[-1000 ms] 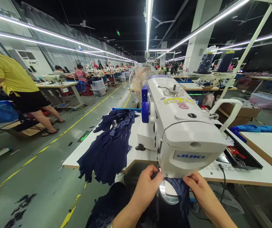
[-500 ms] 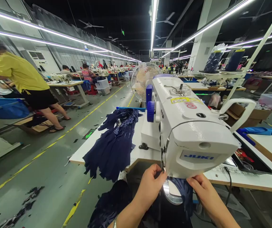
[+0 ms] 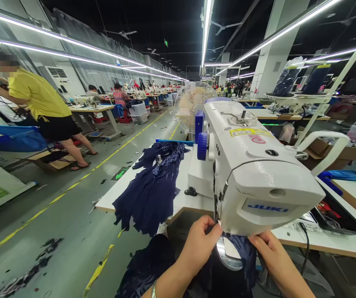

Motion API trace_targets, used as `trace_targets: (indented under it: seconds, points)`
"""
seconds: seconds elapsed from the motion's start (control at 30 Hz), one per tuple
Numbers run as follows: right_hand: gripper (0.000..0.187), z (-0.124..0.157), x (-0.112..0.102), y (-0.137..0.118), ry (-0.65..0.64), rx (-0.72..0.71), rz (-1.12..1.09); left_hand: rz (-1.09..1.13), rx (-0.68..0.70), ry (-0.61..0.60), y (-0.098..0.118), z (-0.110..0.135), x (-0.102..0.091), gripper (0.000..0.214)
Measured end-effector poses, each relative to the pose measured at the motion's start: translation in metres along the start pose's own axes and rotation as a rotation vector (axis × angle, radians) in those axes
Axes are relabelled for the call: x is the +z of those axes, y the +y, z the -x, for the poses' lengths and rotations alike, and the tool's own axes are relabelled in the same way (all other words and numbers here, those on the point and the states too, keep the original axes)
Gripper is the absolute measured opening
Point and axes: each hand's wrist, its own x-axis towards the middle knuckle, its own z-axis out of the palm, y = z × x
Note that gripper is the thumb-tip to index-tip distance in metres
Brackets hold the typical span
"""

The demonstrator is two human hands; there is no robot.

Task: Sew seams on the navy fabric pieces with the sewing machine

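A white JUKI sewing machine stands in front of me, its head hiding the needle area. My left hand is closed in a pinch, thumb and forefinger together at the left underside of the head; what lies between them is hidden. Gathered navy fabric hangs over the right side of the rounded metal bed end. On that fabric, just under the head's right corner, my right hand is closed, thumb against fingers. More navy fabric pieces lie piled on the table's left side, hanging over its edge.
Behind the machine stands a fan. A black tray with small items sits on the right of the white table. Dark fabric lies low at my left. Across the aisle a person in a yellow top leans over another workstation.
My view has turned slightly left, so everything sits farther right in the picture. Both hands keep nearly the same pinch at the machine. The person in yellow has their head more in view.
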Motion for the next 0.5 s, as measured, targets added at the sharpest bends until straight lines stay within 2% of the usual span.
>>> trace_targets:
  seconds: [0.13, 0.27, 0.4, 0.5]
  points:
    - [0.029, -0.001, 0.001, 0.001, 0.000, -0.007, -0.041, 0.006, 0.004, 0.005, -0.003, -0.001, 0.001, 0.026]
    - [0.030, 0.000, 0.002, 0.000, 0.013, 0.001, -0.058, 0.014, 0.013, 0.007, -0.007, -0.002, 0.001, 0.027]
    - [0.031, 0.001, 0.000, 0.003, 0.048, 0.029, 0.005, 0.030, 0.028, 0.004, -0.011, -0.002, 0.001, 0.028]
    - [0.024, 0.002, -0.002, 0.005, 0.058, 0.039, 0.051, 0.031, 0.034, 0.011, -0.012, -0.002, 0.001, 0.029]
